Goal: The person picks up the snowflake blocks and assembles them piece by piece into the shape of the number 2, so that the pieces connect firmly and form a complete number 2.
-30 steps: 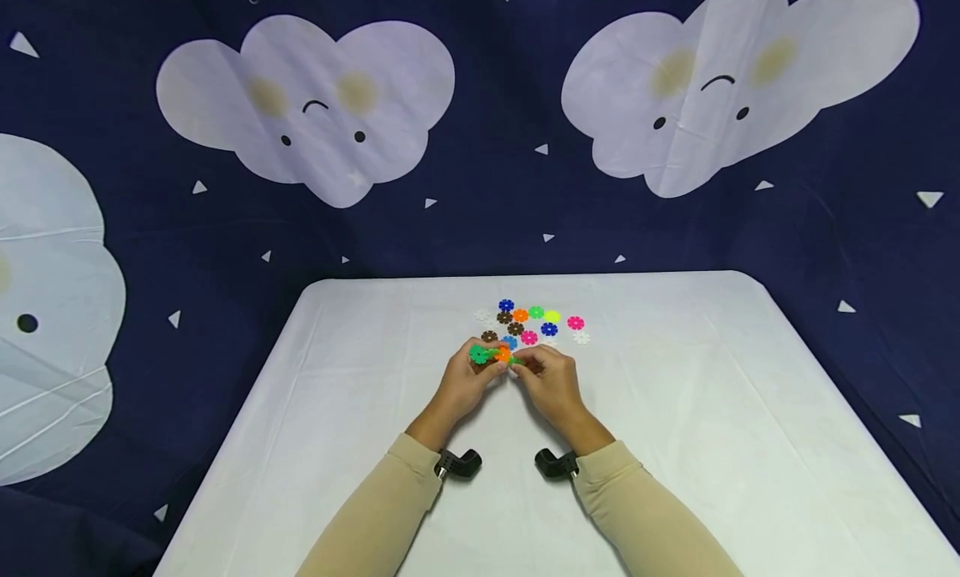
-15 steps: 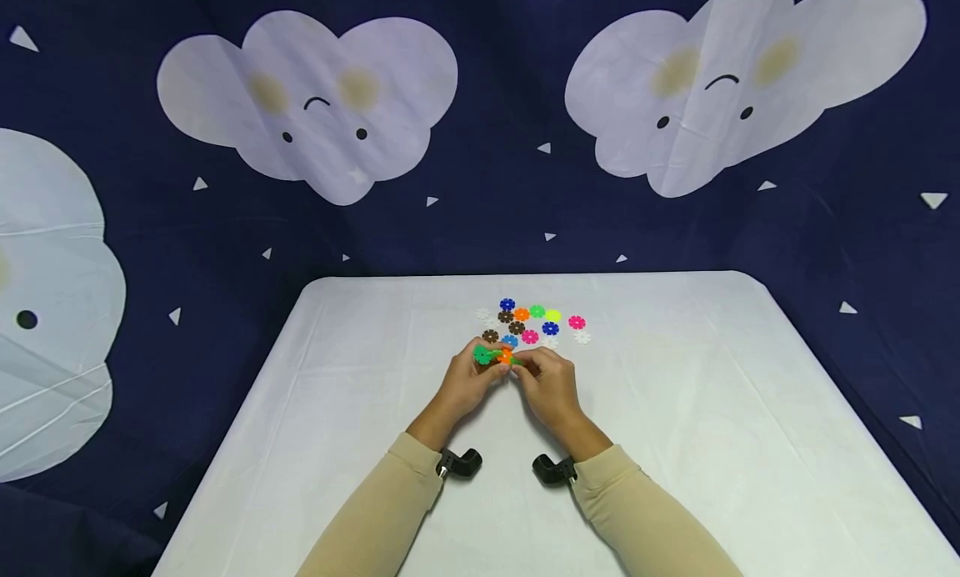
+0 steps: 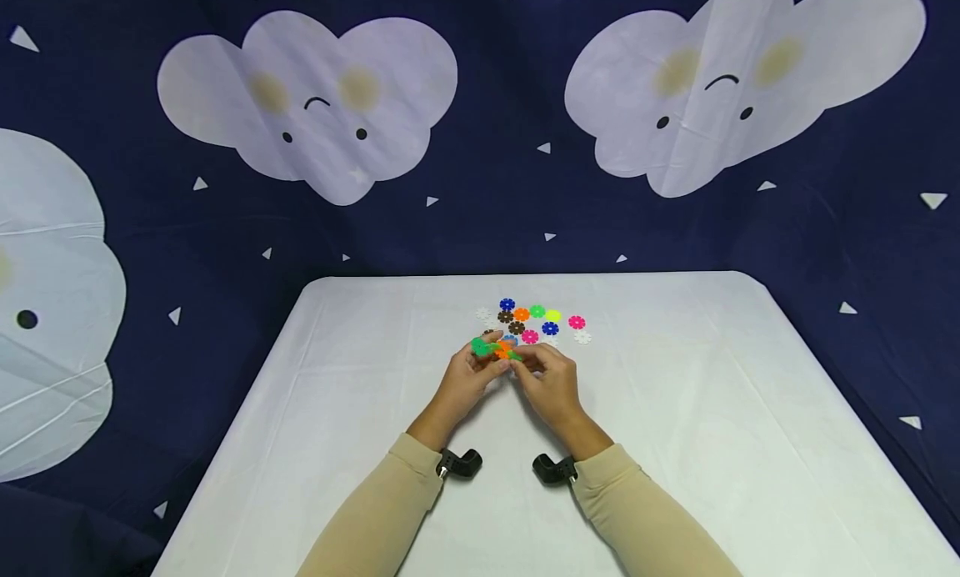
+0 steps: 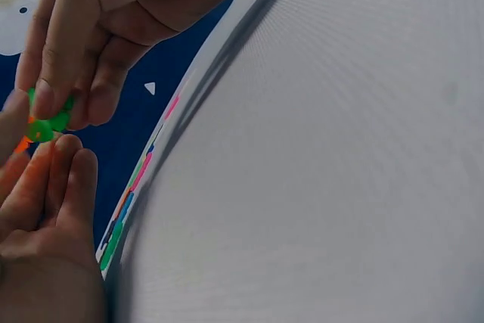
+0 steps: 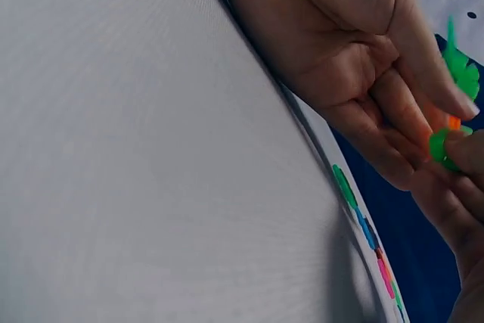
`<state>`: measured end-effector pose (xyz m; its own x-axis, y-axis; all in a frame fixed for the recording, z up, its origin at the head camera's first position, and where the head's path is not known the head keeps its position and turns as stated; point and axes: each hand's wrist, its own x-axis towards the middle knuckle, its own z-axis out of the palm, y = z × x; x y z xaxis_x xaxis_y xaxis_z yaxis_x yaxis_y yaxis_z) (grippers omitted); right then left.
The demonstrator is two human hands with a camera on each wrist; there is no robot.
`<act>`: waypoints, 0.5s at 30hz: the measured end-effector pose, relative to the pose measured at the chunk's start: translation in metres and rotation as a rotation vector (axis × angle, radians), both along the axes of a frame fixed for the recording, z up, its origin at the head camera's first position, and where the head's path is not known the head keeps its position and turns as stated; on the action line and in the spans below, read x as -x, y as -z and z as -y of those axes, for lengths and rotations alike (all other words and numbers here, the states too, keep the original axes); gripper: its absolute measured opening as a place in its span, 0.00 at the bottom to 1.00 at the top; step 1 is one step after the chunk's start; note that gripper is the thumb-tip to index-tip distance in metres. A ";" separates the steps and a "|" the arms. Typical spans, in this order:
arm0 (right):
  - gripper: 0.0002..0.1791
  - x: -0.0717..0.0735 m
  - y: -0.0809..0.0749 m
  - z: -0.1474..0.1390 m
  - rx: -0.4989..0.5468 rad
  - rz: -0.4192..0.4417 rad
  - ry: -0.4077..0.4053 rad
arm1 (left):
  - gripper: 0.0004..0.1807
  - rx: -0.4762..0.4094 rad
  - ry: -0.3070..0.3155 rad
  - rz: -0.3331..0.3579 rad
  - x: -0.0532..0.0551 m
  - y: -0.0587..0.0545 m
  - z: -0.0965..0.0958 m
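Both hands meet over the near side of a group of flower-shaped discs. My left hand pinches a small joined piece of interlocking plastic discs, with an orange disc in its middle. A green disc sticks out at the left end, over the left fingers. My right hand pinches a green disc at the right end, against the orange one. In the right wrist view this green disc sits under the right thumb, and more green petals show beyond the left thumb. Fingers hide part of the joined piece.
Loose discs lie just beyond the hands: pink, yellow, dark blue, brown and several others. They rest on a white-covered table. A dark cloth with clouds hangs behind the table.
The joined discs have tilted and risen slightly between the fingers. The left fingers have shifted up and now overlap the nearest brown disc. The arms stay nearly in place.
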<state>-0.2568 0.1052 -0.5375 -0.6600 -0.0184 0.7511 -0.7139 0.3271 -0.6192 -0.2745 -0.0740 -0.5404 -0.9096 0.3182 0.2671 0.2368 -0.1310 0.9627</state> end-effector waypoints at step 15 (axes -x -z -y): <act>0.17 0.001 -0.001 -0.003 -0.005 0.007 -0.067 | 0.22 -0.095 -0.103 0.052 0.004 0.002 -0.002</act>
